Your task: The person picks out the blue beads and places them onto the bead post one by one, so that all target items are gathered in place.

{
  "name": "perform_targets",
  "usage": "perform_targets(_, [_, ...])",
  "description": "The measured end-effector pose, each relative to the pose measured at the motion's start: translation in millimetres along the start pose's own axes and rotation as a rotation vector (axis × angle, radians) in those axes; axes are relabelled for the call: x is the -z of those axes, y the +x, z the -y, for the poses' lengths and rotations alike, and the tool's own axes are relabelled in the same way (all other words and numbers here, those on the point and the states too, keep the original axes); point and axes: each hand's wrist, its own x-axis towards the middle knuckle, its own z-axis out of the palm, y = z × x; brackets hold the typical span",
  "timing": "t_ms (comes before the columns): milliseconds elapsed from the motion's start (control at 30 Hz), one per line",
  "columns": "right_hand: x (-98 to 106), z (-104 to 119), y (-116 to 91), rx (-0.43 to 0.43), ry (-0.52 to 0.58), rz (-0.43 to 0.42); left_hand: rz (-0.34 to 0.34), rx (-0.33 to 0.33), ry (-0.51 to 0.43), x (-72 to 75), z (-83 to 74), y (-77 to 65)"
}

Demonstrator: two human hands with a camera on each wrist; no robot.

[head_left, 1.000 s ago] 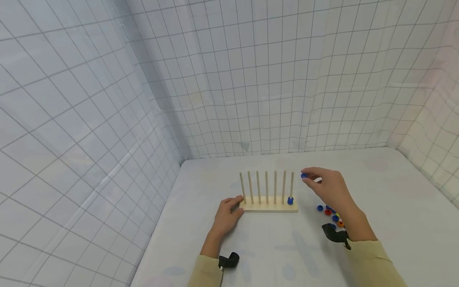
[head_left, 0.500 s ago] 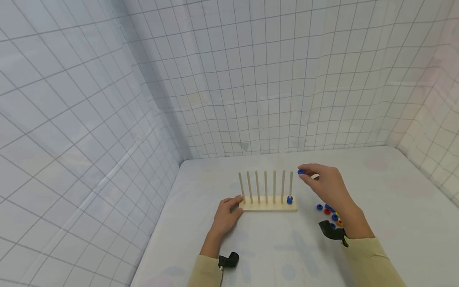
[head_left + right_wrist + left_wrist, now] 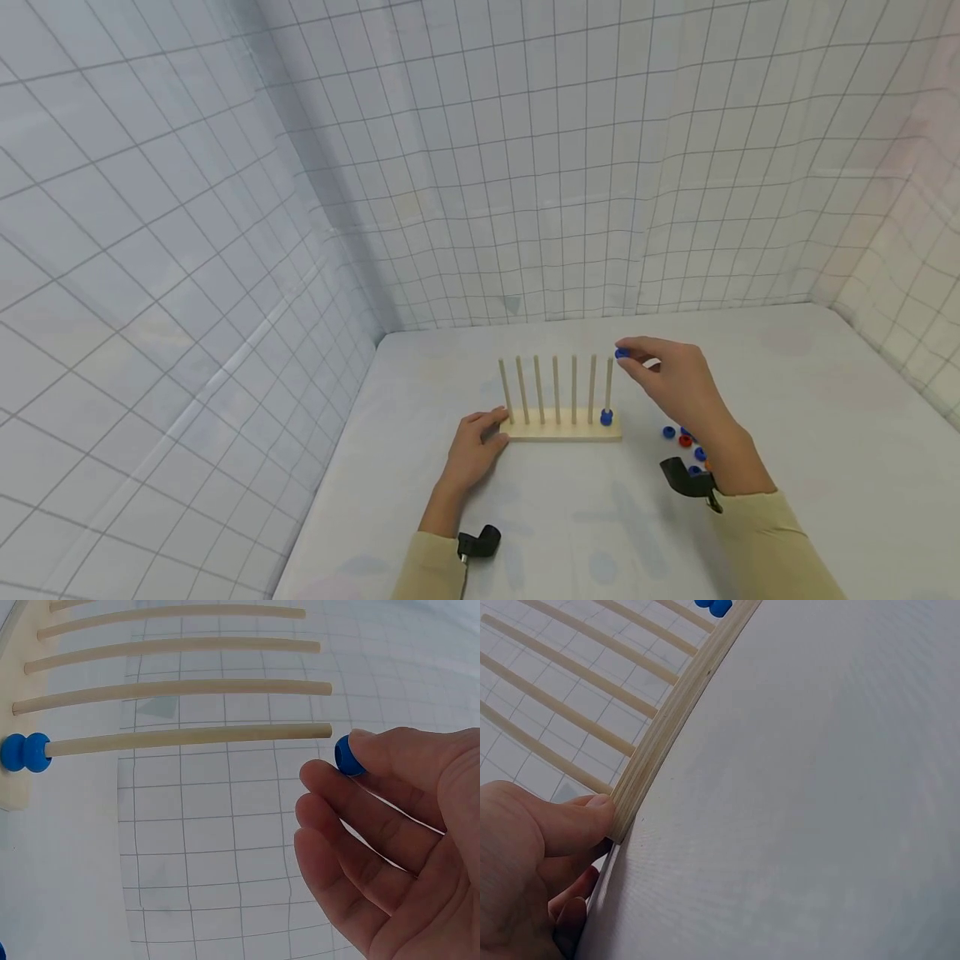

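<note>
A pale wooden base (image 3: 558, 432) carries a row of several upright pegs (image 3: 557, 390). Two blue beads (image 3: 26, 752) sit stacked at the foot of the rightmost peg (image 3: 187, 738). My right hand (image 3: 675, 383) pinches another blue bead (image 3: 348, 756) between thumb and index finger, close beside that peg's top; its hole shows in the right wrist view. The other fingers are loosely bent. At the base's left end, my left hand (image 3: 474, 450) grips the wood between thumb and fingers, as the left wrist view (image 3: 547, 840) of the hand shows too.
Loose beads lie on the white tabletop (image 3: 555, 517) under the right forearm, among them a blue bead (image 3: 669, 432) and a red bead (image 3: 686, 441); the forearm partly covers the pile. Grid-patterned white sheets (image 3: 510, 183) hang behind and at both sides.
My right hand has moved left and slightly up with the blue bead, bringing it near the top of the rightmost peg. The left hand stays at the base's end.
</note>
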Motion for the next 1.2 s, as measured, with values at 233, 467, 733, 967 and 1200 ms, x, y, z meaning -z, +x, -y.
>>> perform_targets(233, [-3,4,1,-0.014,0.015,0.014,-0.008,0.004,0.010,-1.2,2.5,0.4])
perform_targets(467, [-6,7,2,-0.006,0.026,0.018,-0.014,0.008,0.020,-1.9,0.9,0.1])
perform_targets(733, [-7,7,3,0.009,0.017,0.018,-0.012,-0.006,0.018,-0.5,-2.2,-1.1])
perform_targets(967, [-9,6,3,0.018,0.001,0.013,-0.011,-0.007,0.016,-0.1,-2.4,-2.1])
perform_targets(1200, [-12,5,2,0.022,-0.010,0.010,-0.013,0.000,0.014,-0.1,-2.5,-1.8])
